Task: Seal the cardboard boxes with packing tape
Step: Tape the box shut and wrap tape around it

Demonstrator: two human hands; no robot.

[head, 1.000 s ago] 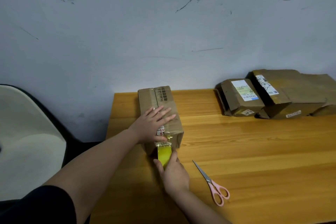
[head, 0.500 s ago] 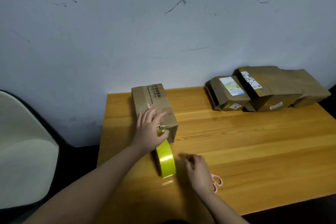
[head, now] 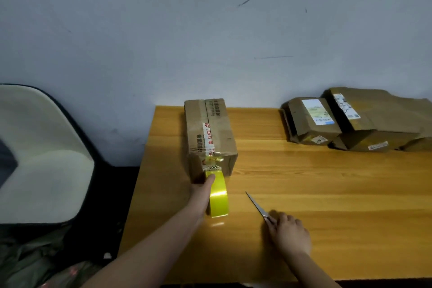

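A brown cardboard box (head: 210, 133) stands lengthwise at the table's left side, with tape running along its top seam and down its near face. A yellow tape roll (head: 218, 196) stands on edge on the table in front of the box, its strip stuck to the near face. My left hand (head: 202, 190) grips the roll from its left side, thumb on top. My right hand (head: 288, 232) lies over the handles of the scissors (head: 257, 206), fingers closed on them; the blades point toward the box.
The wooden table (head: 327, 194) ends at a left edge near the box. Several brown cardboard packages (head: 346, 121) with white labels lie at the back right against the wall. A cream chair (head: 39, 152) stands left of the table.
My left hand came off the box top and took the tape roll. My right hand let go of the roll, moved right and closed on the scissors.
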